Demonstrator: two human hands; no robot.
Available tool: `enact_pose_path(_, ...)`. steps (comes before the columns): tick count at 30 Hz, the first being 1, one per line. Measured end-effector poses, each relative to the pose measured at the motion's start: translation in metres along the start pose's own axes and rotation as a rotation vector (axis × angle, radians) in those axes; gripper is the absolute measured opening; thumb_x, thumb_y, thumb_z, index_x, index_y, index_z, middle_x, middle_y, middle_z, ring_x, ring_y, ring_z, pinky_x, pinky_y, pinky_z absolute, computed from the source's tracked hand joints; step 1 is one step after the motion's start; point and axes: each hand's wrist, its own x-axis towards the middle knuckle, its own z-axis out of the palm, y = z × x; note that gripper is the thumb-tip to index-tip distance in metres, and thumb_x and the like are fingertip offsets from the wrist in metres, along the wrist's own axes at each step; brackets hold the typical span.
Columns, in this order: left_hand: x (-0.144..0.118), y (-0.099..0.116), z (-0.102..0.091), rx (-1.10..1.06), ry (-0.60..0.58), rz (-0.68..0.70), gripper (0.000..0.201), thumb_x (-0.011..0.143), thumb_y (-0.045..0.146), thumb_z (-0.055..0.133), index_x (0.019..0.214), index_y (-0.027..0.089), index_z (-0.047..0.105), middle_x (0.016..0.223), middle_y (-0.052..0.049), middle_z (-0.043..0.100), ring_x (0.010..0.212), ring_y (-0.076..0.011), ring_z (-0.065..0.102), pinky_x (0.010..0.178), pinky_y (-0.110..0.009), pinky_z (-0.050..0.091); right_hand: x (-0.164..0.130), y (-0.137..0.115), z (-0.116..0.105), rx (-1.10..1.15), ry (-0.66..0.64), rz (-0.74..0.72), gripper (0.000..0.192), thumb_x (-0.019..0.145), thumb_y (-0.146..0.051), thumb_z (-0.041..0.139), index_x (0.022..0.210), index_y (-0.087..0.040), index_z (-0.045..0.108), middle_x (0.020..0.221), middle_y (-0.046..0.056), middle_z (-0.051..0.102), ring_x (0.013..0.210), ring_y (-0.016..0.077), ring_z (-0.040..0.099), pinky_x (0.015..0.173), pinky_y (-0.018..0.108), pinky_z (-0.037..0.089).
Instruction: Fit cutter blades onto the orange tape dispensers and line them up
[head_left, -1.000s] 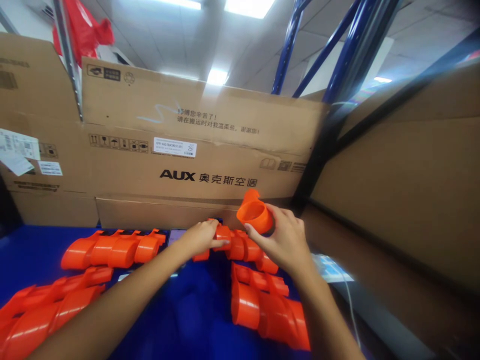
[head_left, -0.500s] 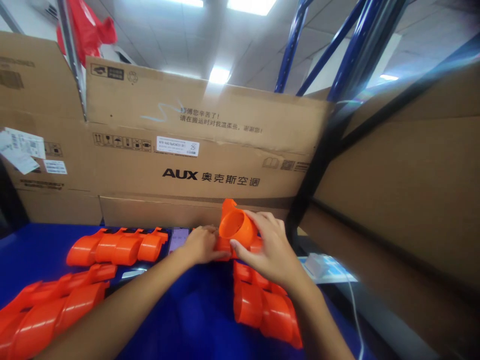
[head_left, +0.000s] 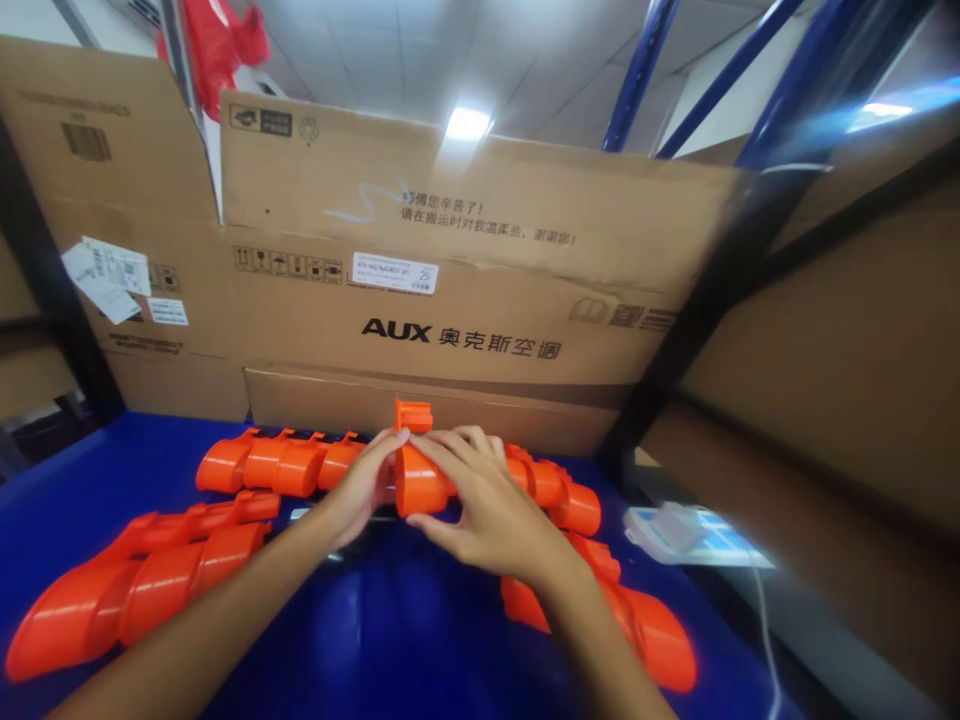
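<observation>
- Both hands meet mid-frame on one orange plastic piece (head_left: 418,482), a short tube-like part with a square tab sticking up at the back. It sits at the left end of a row of orange pieces (head_left: 553,487) that runs off to the right, just in front of the cardboard.
- The right hand (head_left: 487,510) has its grip wrapped over the top and side of that piece, fingers curled down on it. The left hand (head_left: 365,487) pinches it from the left side with fingertips up by the tab, so that grip is closed on the same piece.
- Plenty more of the same stuff around: another nested row (head_left: 281,463) just to the left, two long stacks (head_left: 142,585) at front left, and one more stack (head_left: 637,620) under the right wrist.
- All of it lies on a blue surface (head_left: 390,640).
- A big cardboard box (head_left: 465,300) walls off the back, close behind the hands. It reads "AUX" plus Chinese characters, and has a white sticker with "25" on it and a strip of handling icons.
- A white gadget with a cable (head_left: 675,528) sits off to the right, and blue rack posts (head_left: 637,75) rise behind the box.
</observation>
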Motion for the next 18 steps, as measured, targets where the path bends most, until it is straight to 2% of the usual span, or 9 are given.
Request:
enact_pose_path(3, -0.002, -0.001, -0.012, -0.067, 0.133, 0.089, 0.041, 0.080, 0.043, 0.069, 0.114, 0.023, 0.059, 0.100, -0.004, 0.073, 0.083, -0.0234, 0.071, 0.070, -0.033, 0.055, 0.005, -0.002, 0.022, 0.116, 0.080, -0.016, 0.075, 0.080, -0.041, 0.075, 0.147, -0.030, 0.042, 0.149, 0.009, 0.047, 0.127, 0.0322, 0.043, 0.105, 0.051, 0.037)
enact_pose_path(5, 0.000, -0.003, -0.021, -0.086, 0.200, 0.144, 0.043, 0.078, 0.041, 0.068, 0.116, 0.024, 0.056, 0.095, -0.002, 0.073, 0.078, -0.0222, 0.071, 0.069, -0.032, 0.054, 0.006, 0.002, 0.040, 0.235, 0.228, 0.022, 0.062, 0.087, -0.040, 0.067, 0.143, -0.026, 0.045, 0.145, 0.011, 0.049, 0.128, 0.0303, 0.045, 0.105, 0.048, 0.038)
enact_pose_path(7, 0.000, -0.003, -0.031, -0.072, 0.231, 0.194, 0.044, 0.077, 0.038, 0.068, 0.116, 0.024, 0.054, 0.091, -0.001, 0.073, 0.076, -0.0216, 0.071, 0.068, -0.031, 0.053, 0.006, 0.010, 0.058, 0.352, 0.415, 0.138, 0.029, 0.098, -0.029, 0.048, 0.124, -0.021, 0.057, 0.120, 0.010, 0.062, 0.110, 0.0240, 0.057, 0.095, 0.039, 0.045)
enact_pose_path(8, 0.000, -0.004, -0.035, -0.056, 0.238, 0.223, 0.043, 0.076, 0.037, 0.069, 0.115, 0.023, 0.054, 0.089, -0.001, 0.073, 0.075, -0.0209, 0.070, 0.068, -0.031, 0.053, 0.006, 0.015, 0.066, 0.377, 0.418, 0.190, 0.022, 0.099, -0.027, 0.044, 0.110, -0.020, 0.061, 0.103, 0.008, 0.066, 0.094, 0.0209, 0.061, 0.085, 0.034, 0.047)
enact_pose_path(9, -0.001, -0.004, -0.038, -0.038, 0.241, 0.254, 0.042, 0.076, 0.037, 0.069, 0.112, 0.022, 0.055, 0.087, -0.001, 0.073, 0.073, -0.0200, 0.069, 0.067, -0.030, 0.052, 0.005, 0.020, 0.073, 0.379, 0.346, 0.220, 0.020, 0.099, -0.024, 0.044, 0.100, -0.020, 0.063, 0.091, 0.005, 0.066, 0.083, 0.0186, 0.061, 0.077, 0.031, 0.047)
enact_pose_path(11, -0.002, -0.005, -0.044, -0.028, 0.239, 0.306, 0.035, 0.077, 0.038, 0.068, 0.105, 0.021, 0.057, 0.084, -0.001, 0.072, 0.066, -0.0173, 0.065, 0.063, -0.028, 0.051, 0.004, 0.028, 0.083, 0.321, 0.129, 0.203, 0.017, 0.095, -0.019, 0.049, 0.087, -0.019, 0.064, 0.079, 0.002, 0.064, 0.074, 0.0167, 0.058, 0.071, 0.027, 0.044)
enact_pose_path(14, -0.006, -0.007, -0.047, -0.079, 0.232, 0.332, 0.027, 0.079, 0.042, 0.066, 0.095, 0.020, 0.059, 0.078, 0.000, 0.070, 0.060, -0.0153, 0.060, 0.058, -0.027, 0.049, 0.002, 0.032, 0.090, 0.144, -0.165, 0.138, 0.015, 0.088, -0.014, 0.055, 0.086, -0.019, 0.069, 0.083, 0.004, 0.067, 0.081, 0.0180, 0.058, 0.076, 0.027, 0.041)
enact_pose_path(18, -0.011, -0.013, -0.044, -0.081, 0.250, 0.318, 0.025, 0.084, 0.043, 0.062, 0.091, 0.019, 0.059, 0.076, -0.001, 0.068, 0.061, -0.0150, 0.060, 0.060, -0.026, 0.049, 0.002, 0.027, 0.099, -0.094, -0.362, 0.180, 0.023, 0.089, -0.013, 0.053, 0.096, -0.021, 0.073, 0.094, 0.008, 0.068, 0.089, 0.0210, 0.056, 0.079, 0.030, 0.038)
